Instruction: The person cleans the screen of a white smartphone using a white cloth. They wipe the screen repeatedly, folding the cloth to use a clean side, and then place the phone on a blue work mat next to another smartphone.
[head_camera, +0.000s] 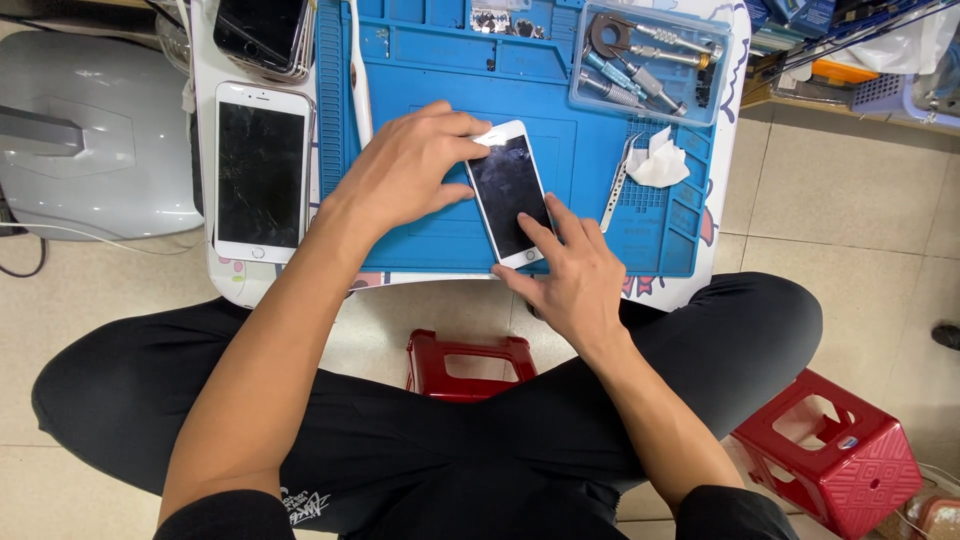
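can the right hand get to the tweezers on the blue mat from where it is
Probably yes. The right hand rests on the lower end of the white phone, and the tweezers lie just beside it on the blue mat, with nothing between them.

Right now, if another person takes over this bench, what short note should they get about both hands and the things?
Left hand: open, fingers pressing the top end of the white phone.
Right hand: open, fingertips on the phone's lower end and screen.
The phone lies face up on the blue work mat, screen seated in its frame.
Tweezers and a crumpled wipe lie to its right; the screwdriver tray is behind them.
A second white phone, cracked, lies left of the mat.
No tool is in hand.
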